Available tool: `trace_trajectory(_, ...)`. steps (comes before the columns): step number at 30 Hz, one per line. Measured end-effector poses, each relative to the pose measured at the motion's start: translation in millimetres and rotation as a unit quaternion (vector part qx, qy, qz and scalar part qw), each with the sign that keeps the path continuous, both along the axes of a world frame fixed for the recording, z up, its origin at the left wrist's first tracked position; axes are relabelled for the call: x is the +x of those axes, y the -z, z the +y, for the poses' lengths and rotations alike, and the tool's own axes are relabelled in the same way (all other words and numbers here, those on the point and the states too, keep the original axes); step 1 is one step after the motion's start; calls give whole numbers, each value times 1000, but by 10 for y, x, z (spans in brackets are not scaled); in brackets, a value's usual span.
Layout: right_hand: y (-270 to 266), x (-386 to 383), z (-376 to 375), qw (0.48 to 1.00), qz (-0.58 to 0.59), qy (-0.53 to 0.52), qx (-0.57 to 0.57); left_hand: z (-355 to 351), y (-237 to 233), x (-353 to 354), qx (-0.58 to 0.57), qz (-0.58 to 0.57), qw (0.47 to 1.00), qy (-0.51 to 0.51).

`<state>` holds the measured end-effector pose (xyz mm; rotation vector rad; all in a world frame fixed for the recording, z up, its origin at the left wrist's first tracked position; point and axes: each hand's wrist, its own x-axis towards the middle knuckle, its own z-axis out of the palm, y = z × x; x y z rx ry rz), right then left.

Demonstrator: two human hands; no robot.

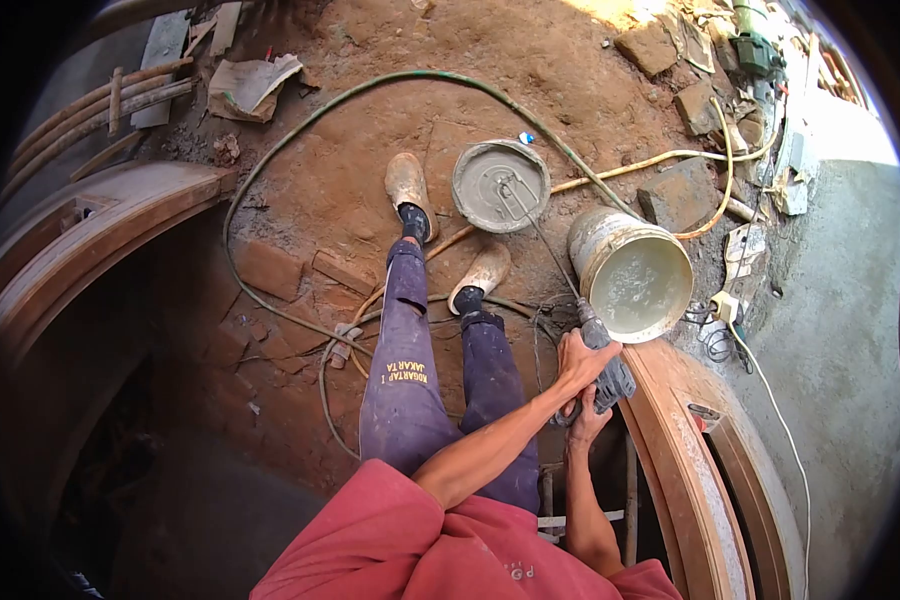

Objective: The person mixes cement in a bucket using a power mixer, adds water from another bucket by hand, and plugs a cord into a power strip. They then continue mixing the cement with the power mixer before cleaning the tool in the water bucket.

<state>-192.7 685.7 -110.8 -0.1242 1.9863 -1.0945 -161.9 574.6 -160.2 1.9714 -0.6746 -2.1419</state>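
Observation:
Both my hands are wrapped round a dark power drill [616, 383]. My left hand [580, 361] grips its body toward the front, and my right hand [588, 424] is closed at its rear, where the trigger is hidden. A long metal mixing rod [553, 247] runs from the drill into a small bucket [457, 190] of wet grey cement mix [492, 170]. The paddle end shows partly at the surface of the mix. Beside the rod, a larger whitish bucket [592, 240] holds cloudy water [638, 283].
A green hose [365, 85] loops over the dirt ground, and a yellow hose [660, 157] passes behind the buckets. Curved wooden frames [660, 430] stand at both sides. A white cable [776, 400] with a socket [725, 305] lies at right, near broken bricks [675, 195].

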Motion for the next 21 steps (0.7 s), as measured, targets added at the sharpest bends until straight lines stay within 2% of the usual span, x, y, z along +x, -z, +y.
trace_trajectory(3, -40, 100, 27, 998, -24, 56, 1, -25, -138, 41, -34, -51, 998, 33)
trace_trajectory(5, 5, 160, -49, 994, -42, 92, -37, -104, -143, 95, -38, -37, 998, 34)
trace_trajectory(6, 42, 165, -34, 992, -48, 112, -19, -25, -45, 22, -48, -74, 995, 39)
trace_trajectory(7, -4, 155, 62, 993, -49, 108, -14, 60, -47, 42, -42, -76, 996, 34)
trace_trajectory(9, 125, 138, 8, 995, -53, 87, -11, -45, 122, 65, 38, -20, 998, 44)
trace_trajectory(11, 33, 147, 93, 996, -44, 77, 13, 62, 57, 62, 44, -21, 998, 49)
trace_trajectory(14, -4, 158, -4, 996, -36, 77, -16, 13, -49, 48, -49, -75, 995, 51)
trace_trajectory(19, -25, 151, 70, 996, -29, 81, -6, 44, -55, 50, -7, -39, 997, 61)
trace_trajectory(21, -56, 123, 63, 996, -28, 88, -10, 38, -99, 21, -32, -48, 996, 72)
